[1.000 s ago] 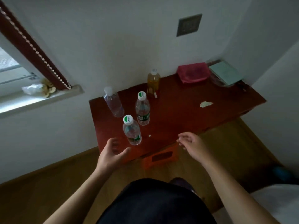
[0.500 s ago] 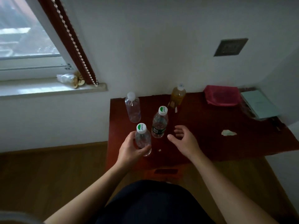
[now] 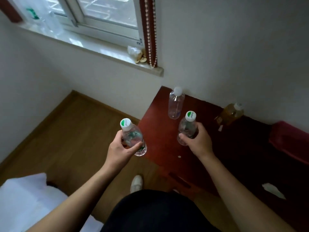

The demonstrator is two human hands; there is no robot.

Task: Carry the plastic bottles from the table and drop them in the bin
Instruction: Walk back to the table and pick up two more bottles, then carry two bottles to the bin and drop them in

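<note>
My left hand (image 3: 119, 150) grips a clear plastic bottle (image 3: 132, 137) with a green-and-white cap, held over the floor just left of the red table (image 3: 157, 128). Around a second, matching clear bottle (image 3: 187, 126) my right hand (image 3: 199, 141) is wrapped, above the table's left part. A taller clear bottle with a white cap (image 3: 175, 104) stands at the table's back left corner by the wall. Further right by the wall stands a bottle of amber liquid (image 3: 231, 113). No bin is in view.
A pink-red cloth (image 3: 289, 141) lies on the table at the right edge of view, and a crumpled white scrap (image 3: 274, 190) lies near the front. Wooden floor (image 3: 66, 139) spreads to the left. Something white (image 3: 25, 201) fills the lower left corner. A windowsill (image 3: 93, 47) runs above.
My left hand has lifted its bottle off the table and out over the floor. My right hand has closed round the second capped bottle. The view has swung left.
</note>
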